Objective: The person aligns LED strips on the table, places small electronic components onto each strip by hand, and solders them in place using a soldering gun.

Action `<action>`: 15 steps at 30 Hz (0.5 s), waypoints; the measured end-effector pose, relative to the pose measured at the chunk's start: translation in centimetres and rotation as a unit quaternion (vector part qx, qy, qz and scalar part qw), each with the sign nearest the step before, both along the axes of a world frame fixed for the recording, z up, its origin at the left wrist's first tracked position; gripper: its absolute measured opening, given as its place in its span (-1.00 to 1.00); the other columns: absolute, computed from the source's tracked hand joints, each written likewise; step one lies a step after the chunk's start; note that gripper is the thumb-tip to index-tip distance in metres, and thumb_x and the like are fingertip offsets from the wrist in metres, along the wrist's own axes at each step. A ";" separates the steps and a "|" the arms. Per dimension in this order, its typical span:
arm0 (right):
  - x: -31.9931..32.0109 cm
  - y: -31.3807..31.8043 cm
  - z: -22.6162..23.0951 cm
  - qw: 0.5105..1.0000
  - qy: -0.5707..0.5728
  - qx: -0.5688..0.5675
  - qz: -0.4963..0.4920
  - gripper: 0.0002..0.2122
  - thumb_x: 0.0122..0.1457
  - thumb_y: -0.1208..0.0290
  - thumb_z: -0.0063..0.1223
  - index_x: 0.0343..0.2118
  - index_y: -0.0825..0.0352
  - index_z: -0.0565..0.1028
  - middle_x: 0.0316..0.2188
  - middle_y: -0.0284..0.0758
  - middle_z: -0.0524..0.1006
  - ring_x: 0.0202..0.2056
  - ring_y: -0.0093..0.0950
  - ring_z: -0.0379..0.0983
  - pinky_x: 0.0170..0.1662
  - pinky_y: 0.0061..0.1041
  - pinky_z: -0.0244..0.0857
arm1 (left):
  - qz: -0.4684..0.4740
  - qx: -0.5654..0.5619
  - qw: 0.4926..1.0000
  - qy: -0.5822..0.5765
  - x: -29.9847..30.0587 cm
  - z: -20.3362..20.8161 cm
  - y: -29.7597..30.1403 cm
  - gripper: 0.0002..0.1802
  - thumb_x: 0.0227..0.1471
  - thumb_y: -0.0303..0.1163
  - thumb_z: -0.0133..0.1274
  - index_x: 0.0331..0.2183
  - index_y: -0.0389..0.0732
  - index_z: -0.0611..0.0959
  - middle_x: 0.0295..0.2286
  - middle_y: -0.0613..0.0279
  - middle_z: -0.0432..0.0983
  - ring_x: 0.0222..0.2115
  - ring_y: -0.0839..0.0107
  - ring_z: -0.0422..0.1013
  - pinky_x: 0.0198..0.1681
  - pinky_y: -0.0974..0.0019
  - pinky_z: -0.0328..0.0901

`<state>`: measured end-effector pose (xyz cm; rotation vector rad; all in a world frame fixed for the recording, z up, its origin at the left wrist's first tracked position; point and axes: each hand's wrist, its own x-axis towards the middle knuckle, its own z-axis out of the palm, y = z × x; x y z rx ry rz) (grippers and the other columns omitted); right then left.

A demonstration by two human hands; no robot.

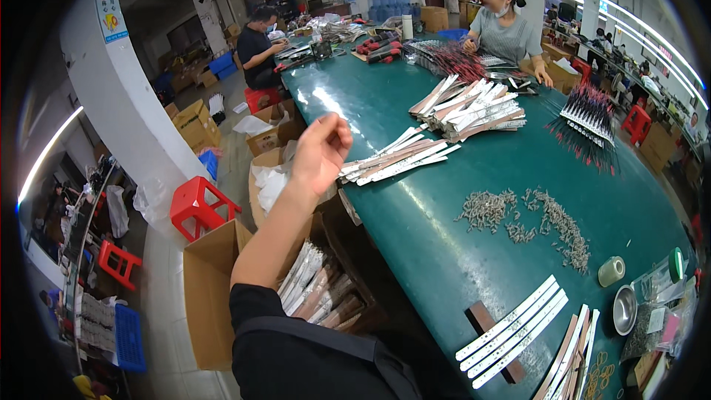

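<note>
My left hand [324, 150] is raised beside the green table's left edge, its fingers curled in. Nothing shows in it, and the visible part of the palm is bare. The nearest thing is a fanned bundle of flat white and brown strips [400, 157] at the table edge, with a larger heap of strips [474, 107] behind it. Below my forearm, an open cardboard box [209, 289] stands next to more bundled strips [315, 281]. At the near right, several speckled white strips [511, 332] lie side by side across a brown block [478, 317]. My right hand is out of view.
On the green table [415, 230] lie scattered small metal parts [559, 226], a metal bowl [624, 310], a jar [612, 272] and rubber bands [600, 376]. Red-and-black wired pieces [587, 122] sit farther right. Two people work across the table. A red stool [198, 206] stands left.
</note>
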<state>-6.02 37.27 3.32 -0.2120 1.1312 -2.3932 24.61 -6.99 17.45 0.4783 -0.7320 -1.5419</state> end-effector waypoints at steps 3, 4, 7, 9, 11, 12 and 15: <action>0.0 0.2 0.1 1.000 0.004 0.003 -0.004 -0.54 0.04 0.48 -0.01 0.03 0.49 0.24 -0.26 -0.11 0.43 -0.51 -0.40 0.38 -0.56 -0.62 0.30 | 0.045 -0.036 0.998 0.022 0.3 2.9 -2.3 -0.92 0.12 -0.43 0.05 -0.35 -0.22 0.51 -0.47 0.29 0.43 -0.45 0.52 0.37 -0.32 0.47 0.36; 0.0 0.2 0.2 1.000 0.004 0.002 -0.007 -0.54 0.04 0.48 -0.01 0.03 0.48 0.25 -0.26 -0.11 0.43 -0.51 -0.40 0.38 -0.56 -0.62 0.30 | 0.033 -0.021 0.999 0.034 -0.1 3.5 -2.3 -0.90 0.11 -0.42 0.07 -0.36 -0.23 0.51 -0.47 0.29 0.45 -0.47 0.53 0.39 -0.36 0.46 0.39; 0.2 0.4 0.4 1.000 0.002 -0.003 -0.011 -0.54 0.03 0.47 0.00 0.03 0.48 0.25 -0.27 -0.11 0.44 -0.51 -0.40 0.39 -0.56 -0.61 0.31 | -0.104 -0.108 0.983 -0.106 -2.2 3.2 -0.8 -0.89 0.09 -0.42 0.09 -0.37 -0.24 0.52 -0.46 0.28 0.47 -0.49 0.51 0.43 -0.39 0.43 0.41; 0.3 0.9 0.4 1.000 0.004 -0.006 -0.018 -0.54 0.03 0.47 0.00 0.03 0.48 0.25 -0.27 -0.11 0.44 -0.51 -0.39 0.39 -0.55 -0.61 0.31 | -0.038 -0.123 0.974 -0.186 -2.5 3.9 -1.7 -0.92 0.05 -0.45 0.09 -0.41 -0.24 0.54 -0.48 0.27 0.48 -0.50 0.50 0.42 -0.41 0.45 0.38; 0.3 1.8 0.4 1.000 0.005 -0.004 -0.029 -0.53 0.03 0.47 0.00 0.03 0.48 0.25 -0.27 -0.11 0.44 -0.51 -0.39 0.39 -0.55 -0.61 0.31 | 0.077 -0.194 0.958 -0.194 -0.7 8.5 -8.1 -0.78 -0.07 -0.50 0.16 -0.30 -0.33 0.58 -0.49 0.19 0.57 -0.51 0.41 0.47 -0.36 0.40 0.41; 0.4 2.4 0.3 0.999 0.006 -0.002 -0.035 -0.53 0.03 0.47 0.00 0.03 0.48 0.25 -0.27 -0.11 0.44 -0.50 -0.39 0.39 -0.55 -0.61 0.31 | 0.144 -0.198 0.951 -0.190 0.9 9.8 -11.6 -0.81 -0.09 -0.51 0.16 -0.34 -0.32 0.58 -0.49 0.18 0.56 -0.50 0.40 0.47 -0.36 0.39 0.41; -0.1 3.9 -0.1 0.998 0.002 -0.024 -0.063 -0.53 0.02 0.47 0.00 0.03 0.48 0.26 -0.27 -0.11 0.44 -0.50 -0.38 0.39 -0.55 -0.61 0.32 | 0.379 -0.156 0.887 -0.211 8.7 14.1 -24.2 -0.89 -0.14 -0.56 0.15 -0.46 -0.31 0.55 -0.52 0.15 0.55 -0.47 0.37 0.48 -0.36 0.37 0.41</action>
